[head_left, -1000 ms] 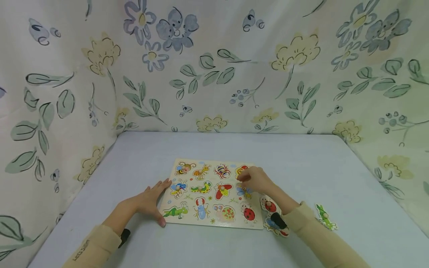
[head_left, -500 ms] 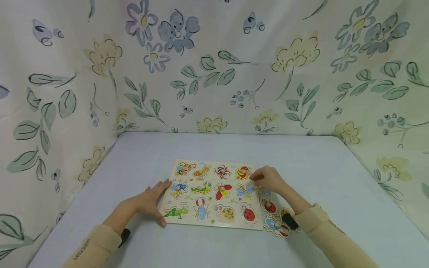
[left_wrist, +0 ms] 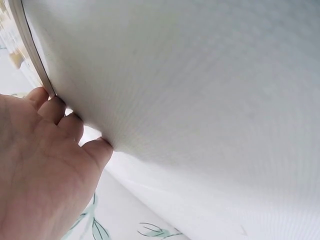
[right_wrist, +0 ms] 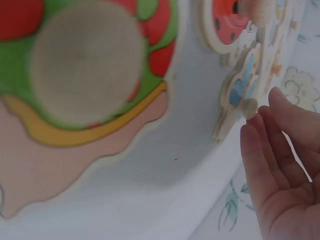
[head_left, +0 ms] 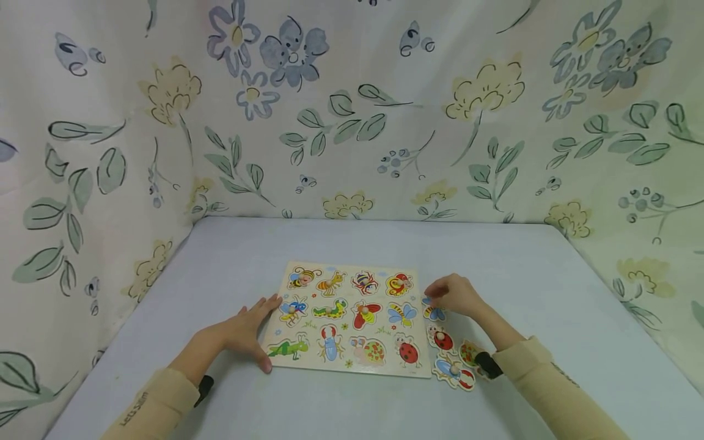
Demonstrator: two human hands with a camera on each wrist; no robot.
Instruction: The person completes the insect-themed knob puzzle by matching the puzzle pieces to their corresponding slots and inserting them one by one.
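Spreading along the left edge of a thin, pale wooden board (head_left: 390,368), the left hand (head_left: 246,327) touches its rim with extended fingers. The board, printed with glossy insects, lies flat on the smooth white worktop (head_left: 330,409). Just beside its right edge is a winged dragonfly piece (head_left: 434,312), its outline wavy; the right hand (head_left: 456,294) has thumb and fingertips close around its round wooden knob (right_wrist: 248,107), though whether they pinch it I cannot tell. Nearer the person lie a ladybird piece (head_left: 442,339), an elongated beetle piece (head_left: 453,371) and a partly hidden snail piece (head_left: 469,352). Soft, flower-printed cloth (head_left: 352,171) hangs behind.
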